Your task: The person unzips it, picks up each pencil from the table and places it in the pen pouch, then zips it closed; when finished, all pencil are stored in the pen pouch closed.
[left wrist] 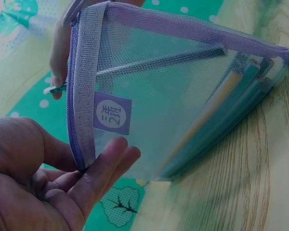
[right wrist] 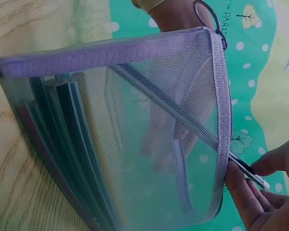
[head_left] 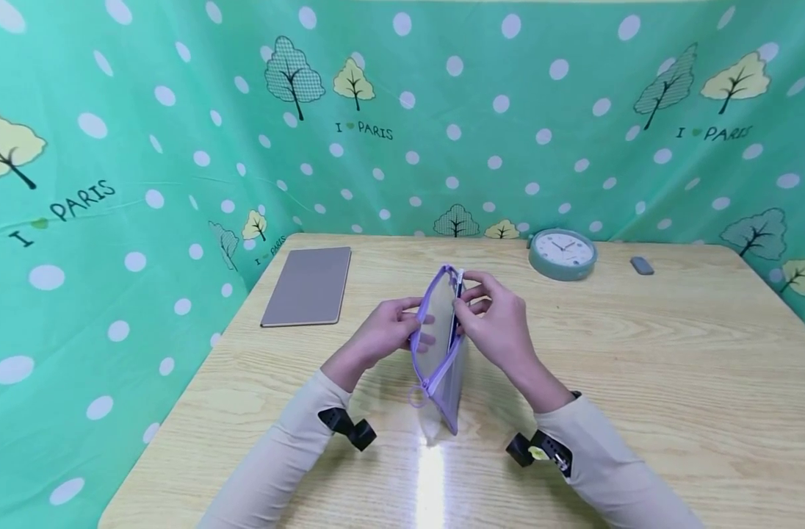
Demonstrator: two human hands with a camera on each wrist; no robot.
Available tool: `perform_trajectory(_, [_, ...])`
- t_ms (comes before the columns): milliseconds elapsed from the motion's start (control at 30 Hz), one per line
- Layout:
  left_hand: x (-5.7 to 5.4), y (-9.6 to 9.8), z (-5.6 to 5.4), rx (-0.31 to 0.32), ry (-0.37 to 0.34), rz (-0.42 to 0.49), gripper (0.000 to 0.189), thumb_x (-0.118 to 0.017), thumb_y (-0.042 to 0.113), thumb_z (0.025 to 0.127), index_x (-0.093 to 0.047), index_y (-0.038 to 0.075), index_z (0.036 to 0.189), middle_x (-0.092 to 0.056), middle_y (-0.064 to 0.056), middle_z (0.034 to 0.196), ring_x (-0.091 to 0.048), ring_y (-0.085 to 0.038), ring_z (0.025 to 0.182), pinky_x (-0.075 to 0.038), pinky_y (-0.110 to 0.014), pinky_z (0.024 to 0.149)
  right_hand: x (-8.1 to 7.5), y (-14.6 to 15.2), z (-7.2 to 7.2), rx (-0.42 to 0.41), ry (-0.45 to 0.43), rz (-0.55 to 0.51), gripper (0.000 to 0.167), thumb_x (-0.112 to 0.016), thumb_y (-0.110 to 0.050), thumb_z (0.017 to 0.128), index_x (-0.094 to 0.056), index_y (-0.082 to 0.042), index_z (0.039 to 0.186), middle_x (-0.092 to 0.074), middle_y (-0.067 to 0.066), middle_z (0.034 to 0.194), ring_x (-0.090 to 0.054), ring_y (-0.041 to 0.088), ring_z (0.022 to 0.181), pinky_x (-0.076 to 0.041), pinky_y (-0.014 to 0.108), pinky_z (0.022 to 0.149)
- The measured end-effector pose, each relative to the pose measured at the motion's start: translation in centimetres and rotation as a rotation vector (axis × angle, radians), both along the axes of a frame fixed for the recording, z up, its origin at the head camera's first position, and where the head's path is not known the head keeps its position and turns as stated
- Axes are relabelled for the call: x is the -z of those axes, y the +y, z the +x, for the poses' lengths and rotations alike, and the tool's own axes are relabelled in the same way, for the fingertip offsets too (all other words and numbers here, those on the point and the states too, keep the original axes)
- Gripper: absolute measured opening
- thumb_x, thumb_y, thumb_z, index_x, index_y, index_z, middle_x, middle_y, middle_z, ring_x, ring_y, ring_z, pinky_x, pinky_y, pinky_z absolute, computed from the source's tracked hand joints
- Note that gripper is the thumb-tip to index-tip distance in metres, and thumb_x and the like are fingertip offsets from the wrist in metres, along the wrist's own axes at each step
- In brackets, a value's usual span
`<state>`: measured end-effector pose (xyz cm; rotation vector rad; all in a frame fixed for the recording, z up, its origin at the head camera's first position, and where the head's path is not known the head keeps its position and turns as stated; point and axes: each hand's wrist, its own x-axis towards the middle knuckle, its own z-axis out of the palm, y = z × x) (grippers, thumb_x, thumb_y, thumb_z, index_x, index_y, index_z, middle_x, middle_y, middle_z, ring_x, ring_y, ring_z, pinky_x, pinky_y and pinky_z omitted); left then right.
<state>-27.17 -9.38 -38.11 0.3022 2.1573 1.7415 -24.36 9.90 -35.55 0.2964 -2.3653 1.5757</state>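
Observation:
A mesh zip pouch with purple edging stands on the table with its zipped mouth open. My left hand pinches one side of the mouth, thumb on the inside and fingers against the mesh. At the opposite side, my right hand pinches a dark pencil near its pale end. Most of that pencil slants inside the pouch, seen through the mesh, and its pale end sticks out past the zip. Several other pencils, one of them yellow, lie along the pouch's bottom. A ring pull hangs from the zip.
On the left of the wooden table lies a grey-brown notebook. A round green-rimmed clock is at the back, with a small grey object to its right. Green patterned cloth hangs behind and at the left.

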Motion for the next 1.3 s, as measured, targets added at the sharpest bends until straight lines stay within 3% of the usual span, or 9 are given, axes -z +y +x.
perform_trajectory(400, [0.0, 0.0, 0.0, 0.004, 0.008, 0.002, 0.052, -0.044, -0.002, 0.105, -0.036, -0.008, 0.155, -0.063, -0.03, 0.135, -0.076, -0.037, 0.099, -0.064, -0.044, 0.088, 0.0, 0.3, -0.2, 0.008, -0.012, 0.027, 0.044, -0.07, -0.002, 0.092, -0.062, 0.003, 0.135, -0.073, 0.02, 0.097, -0.075, 0.028, 0.073, -0.062, 0.025, 0.055])
perform_trajectory(533, [0.0, -0.1, 0.0, 0.004, 0.006, -0.001, 0.051, -0.045, -0.001, 0.105, -0.037, -0.007, 0.155, -0.063, -0.03, 0.135, -0.076, -0.037, 0.098, -0.064, -0.044, 0.087, 0.0, 0.4, -0.2, -0.027, 0.057, 0.061, 0.041, -0.07, 0.0, 0.091, -0.063, 0.003, 0.132, -0.074, 0.018, 0.095, -0.076, 0.027, 0.075, -0.062, 0.024, 0.059])
perform_trajectory(600, [0.0, -0.1, 0.0, 0.006, 0.009, -0.004, 0.051, -0.044, -0.001, 0.105, -0.037, -0.007, 0.155, -0.063, -0.029, 0.135, -0.076, -0.035, 0.097, -0.065, -0.043, 0.086, -0.1, 0.6, 0.0, -0.124, 0.152, 0.114, 0.036, -0.07, 0.004, 0.089, -0.067, 0.005, 0.125, -0.074, 0.016, 0.091, -0.075, 0.024, 0.075, -0.063, 0.023, 0.061])
perform_trajectory(733, [0.1, -0.3, -0.1, 0.01, 0.053, -0.032, 0.051, -0.043, -0.001, 0.104, -0.039, -0.008, 0.154, -0.067, -0.028, 0.13, -0.077, -0.03, 0.095, -0.065, -0.04, 0.084, -0.6, 0.7, 1.0, -0.458, 0.356, 0.318, 0.028, -0.081, -0.001, 0.083, -0.073, 0.002, 0.11, -0.073, 0.008, 0.083, -0.069, 0.013, 0.068, -0.06, 0.019, 0.06])
perform_trajectory(867, [-0.1, -0.3, 0.0, 0.006, 0.074, -0.055, 0.049, -0.045, 0.002, 0.106, -0.041, -0.007, 0.153, -0.068, -0.026, 0.129, -0.076, -0.031, 0.097, -0.065, -0.039, 0.085, -0.9, 0.1, 2.4, -0.646, 0.402, 0.603, 0.037, -0.09, -0.024, 0.076, -0.075, -0.01, 0.106, -0.07, -0.003, 0.085, -0.061, 0.002, 0.067, -0.053, 0.013, 0.058])
perform_trajectory(967, [-0.1, -0.2, 0.0, -0.005, 0.056, -0.045, 0.048, -0.047, 0.004, 0.107, -0.041, -0.006, 0.154, -0.067, -0.025, 0.132, -0.075, -0.034, 0.102, -0.065, -0.041, 0.086, -0.5, -0.5, 3.0, -0.656, 0.405, 0.77, 0.038, -0.091, -0.03, 0.074, -0.076, -0.014, 0.105, -0.069, -0.006, 0.088, -0.058, -0.002, 0.068, -0.049, 0.011, 0.06])
perform_trajectory(1067, [0.0, -0.1, 0.1, -0.022, 0.041, -0.027, 0.048, -0.048, 0.003, 0.106, -0.042, -0.006, 0.153, -0.066, -0.026, 0.132, -0.075, -0.036, 0.102, -0.065, -0.041, 0.086, 0.2, -1.1, 3.2, -0.624, 0.471, 0.832, 0.028, -0.09, -0.029, 0.077, -0.077, -0.015, 0.099, -0.071, -0.006, 0.087, -0.059, 0.0, 0.066, -0.049, 0.011, 0.058])
perform_trajectory(1200, [0.2, 0.1, 0.1, -0.04, 0.031, -0.011, 0.044, -0.048, 0.007, 0.106, -0.049, -0.007, 0.148, -0.069, -0.026, 0.126, -0.076, -0.032, 0.098, -0.065, -0.04, 0.086, 0.9, -1.5, 3.1, -0.568, 0.584, 0.785, 0.012, -0.083, -0.024, 0.087, -0.075, -0.016, 0.085, -0.069, -0.008, 0.075, -0.055, -0.002, 0.057, -0.043, 0.008, 0.052])
perform_trajectory(1300, [0.1, 0.3, 0.1, -0.055, 0.037, -0.007, 0.037, -0.047, 0.011, 0.107, -0.059, -0.009, 0.136, -0.071, -0.026, 0.119, -0.076, -0.028, 0.091, -0.065, -0.039, 0.084, 1.3, -1.4, 2.5, -0.549, 0.604, 0.703, 0.013, -0.076, -0.016, 0.092, -0.071, -0.014, 0.081, -0.064, -0.008, 0.067, -0.048, -0.003, 0.052, -0.037, 0.005, 0.049])
